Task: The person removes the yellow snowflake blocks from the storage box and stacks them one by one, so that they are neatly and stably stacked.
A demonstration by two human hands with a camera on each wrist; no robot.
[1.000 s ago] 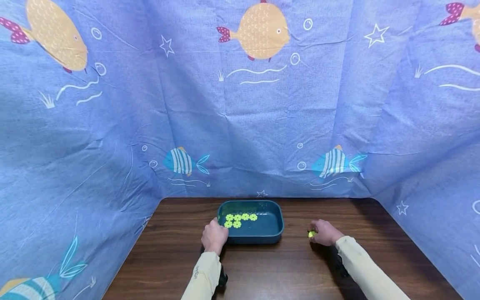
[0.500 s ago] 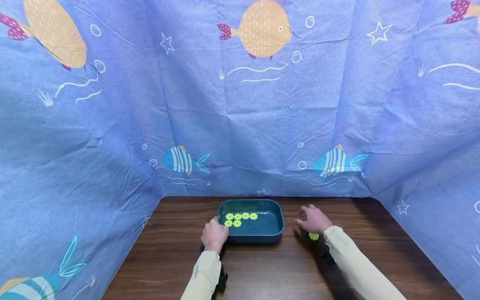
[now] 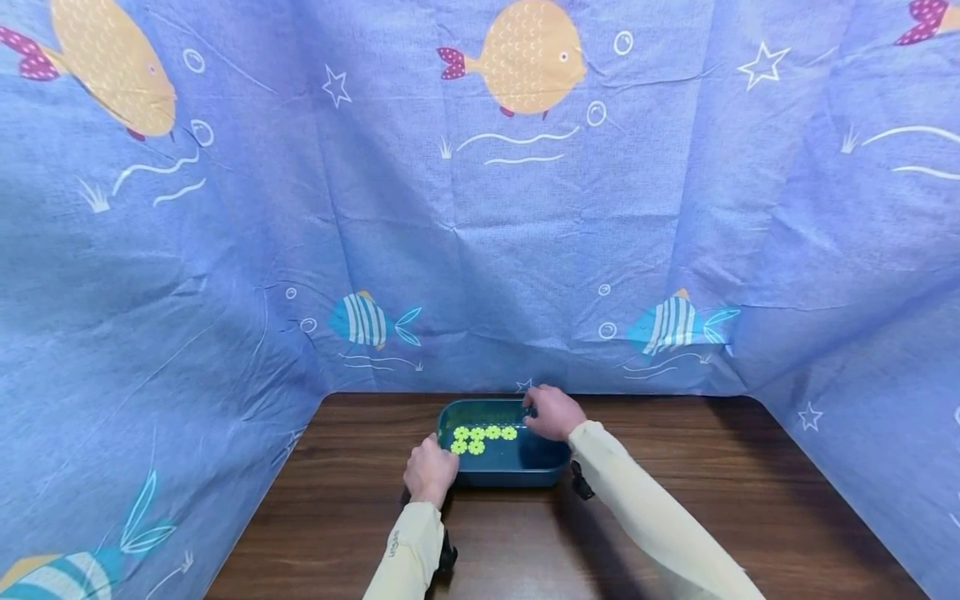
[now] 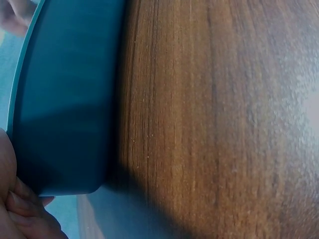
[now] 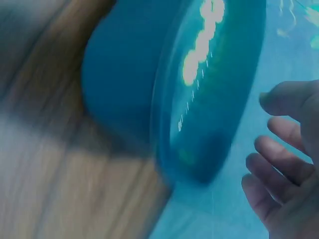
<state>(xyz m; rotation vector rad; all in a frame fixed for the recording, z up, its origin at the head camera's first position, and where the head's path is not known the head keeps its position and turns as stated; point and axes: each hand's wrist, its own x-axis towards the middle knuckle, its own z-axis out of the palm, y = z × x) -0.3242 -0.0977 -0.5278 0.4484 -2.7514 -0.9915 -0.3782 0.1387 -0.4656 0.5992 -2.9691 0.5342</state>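
A dark teal rectangular tray (image 3: 510,478) stands toward the back of the table. My left hand (image 3: 431,471) grips its near left corner. In the left wrist view, the thumb is at the tray's rim and curled fingers (image 4: 30,214) lie at the lower corner. Several yellow-green flower-shaped pieces (image 3: 492,432) lie in the tray's left half, set out in two rows. My right hand (image 3: 553,413) is above the tray's back right part. In the right wrist view its fingers (image 5: 271,174) are spread and loosely bent, with nothing between them.
A brown wood-grain table (image 3: 720,467) extends on both sides of the tray. A blue cloth with printed fish (image 3: 510,250) hangs close behind and at the sides. My right forearm in its cream sleeve (image 3: 645,508) covers part of the table right of the tray.
My right hand has let go of a yellow-green flower-shaped piece on the table and moved left over the tray. That piece is out of sight now. The left hand keeps its grip.
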